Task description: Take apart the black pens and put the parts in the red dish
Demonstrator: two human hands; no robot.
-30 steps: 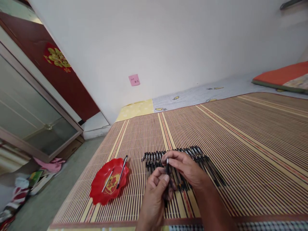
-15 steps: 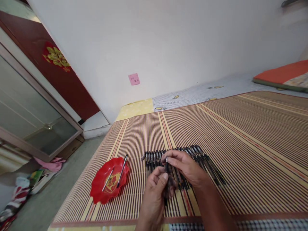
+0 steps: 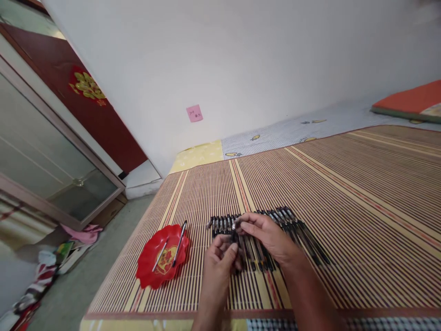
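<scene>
A dark pen with a silver tip is pinched between both of my hands above a row of several black pens lying side by side on a striped bamboo mat. My right hand grips the pen's upper end near the silver tip. My left hand holds its lower part, with the fingers curled around it. To the left on the mat sits a red flower-shaped plate with two pens resting in it.
A white wall with a pink sticky note stands behind the mat. An orange cushion lies at the far right. A glass-fronted cabinet and a pile of clothes are on the floor at the left.
Both hands have drawn a little closer to the row of pens and lowered slightly, still holding the same pen. The camera has shifted a bit to the left.
</scene>
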